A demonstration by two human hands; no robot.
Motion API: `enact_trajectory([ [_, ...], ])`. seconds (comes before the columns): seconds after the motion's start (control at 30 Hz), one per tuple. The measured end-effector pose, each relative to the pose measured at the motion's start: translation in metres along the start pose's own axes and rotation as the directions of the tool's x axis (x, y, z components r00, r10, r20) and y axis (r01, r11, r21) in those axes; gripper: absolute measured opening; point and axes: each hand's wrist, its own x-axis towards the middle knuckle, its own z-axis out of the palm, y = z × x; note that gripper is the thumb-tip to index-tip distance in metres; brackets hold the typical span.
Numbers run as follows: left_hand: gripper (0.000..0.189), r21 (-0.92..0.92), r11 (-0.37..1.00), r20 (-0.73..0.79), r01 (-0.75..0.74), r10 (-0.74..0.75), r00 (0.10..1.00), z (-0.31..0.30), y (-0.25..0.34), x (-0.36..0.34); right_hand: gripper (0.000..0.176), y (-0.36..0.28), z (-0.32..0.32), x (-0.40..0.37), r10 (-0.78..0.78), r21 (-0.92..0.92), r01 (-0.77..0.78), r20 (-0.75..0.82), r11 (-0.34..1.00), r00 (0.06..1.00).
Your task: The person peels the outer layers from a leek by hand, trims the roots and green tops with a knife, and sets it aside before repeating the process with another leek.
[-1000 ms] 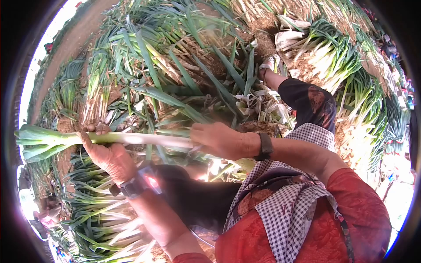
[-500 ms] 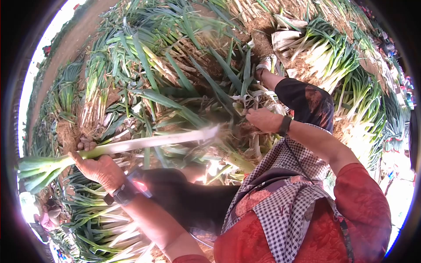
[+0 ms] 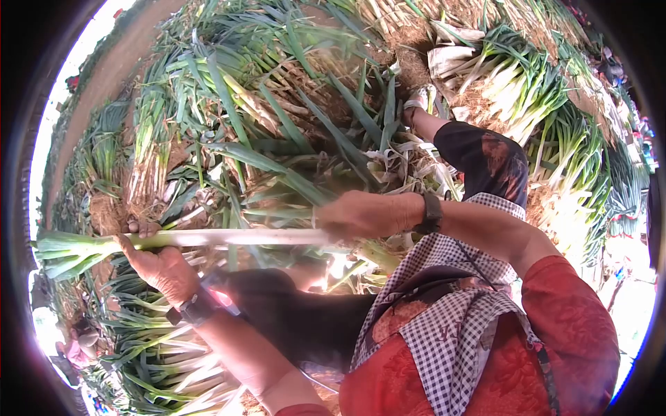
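Note:
A long leek (image 3: 229, 237) lies level across the left half of the view, its green leaves at the far left and its white stalk pointing right. Near the leaves, my left hand (image 3: 156, 260) is wrapped round the stalk. My right hand (image 3: 368, 216) is at the root end, its fingers blurred by motion and bent over the tip. Whether those fingers grip the leek or only touch it cannot be made out. Loose peeled leaves and husks (image 3: 416, 163) lie just beyond my right hand.
A big heap of unpeeled leeks (image 3: 277, 76) spreads ahead. White-stalked leeks lie in a pile (image 3: 520, 83) at the upper right and another (image 3: 180, 353) at the lower left. My legs, one foot in a sandal (image 3: 420, 100), flank the work spot.
My right hand has moved left from the husks to the leek's root end. The leek has swung from a slight tilt to nearly level, still in my left hand.

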Motion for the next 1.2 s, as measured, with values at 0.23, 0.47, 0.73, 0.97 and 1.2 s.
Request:
enact_trajectory([
  [0.23, 0.019, 0.19, 0.962, 0.163, -0.197, 0.167, 0.972, -0.034, -0.004, 0.021, 0.019, 0.031, -0.015, -0.057, 0.294, -0.415, -0.292, -0.062, 0.862, 0.954],
  [0.47, 0.024, 0.129, 0.976, 0.11, -0.174, 0.16, 0.981, -0.044, -0.001, 0.017, 0.017, 0.004, -0.026, -0.046, 0.032, -0.538, -0.198, -0.301, 0.819, 0.953],
  [0.73, 0.028, 0.074, 0.987, 0.042, -0.14, 0.137, 0.99, -0.028, 0.001, 0.005, 0.018, -0.002, 0.001, -0.011, 0.041, -0.331, -0.13, -0.265, 0.935, 0.964],
  [0.97, 0.028, -0.065, 0.995, -0.031, -0.073, 0.071, 0.997, -0.021, 0.02, -0.006, 0.027, 0.097, -0.014, -0.076, 0.418, -0.104, -0.574, -0.583, 0.813, 0.697],
  [1.2, 0.017, 0.115, 0.957, 0.14, -0.265, 0.249, 0.958, -0.04, 0.004, 0.005, 0.032, -0.017, -0.012, -0.011, 0.184, 0.0, -0.193, -0.303, 0.981, 0.935],
])
